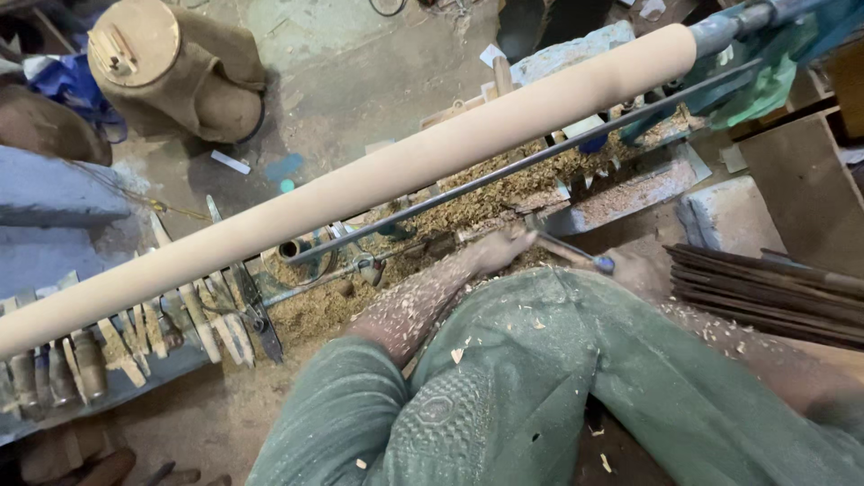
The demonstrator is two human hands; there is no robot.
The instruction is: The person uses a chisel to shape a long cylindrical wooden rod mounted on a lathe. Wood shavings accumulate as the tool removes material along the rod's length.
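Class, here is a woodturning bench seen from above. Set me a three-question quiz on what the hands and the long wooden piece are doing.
1. True or false: the long wooden cylinder lies across the picture above both hands.
2. What do the left hand and right hand hold between them?
A. a hammer
B. a slim metal tool
C. a paintbrush
3. What covers the left forearm and the bench under the cylinder?

Key: 1 true; 2 B; 3 wood shavings.

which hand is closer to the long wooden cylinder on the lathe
Left. The left hand sits just below the long wooden cylinder, by the metal rod. The right hand is lower, holding the tool handle.
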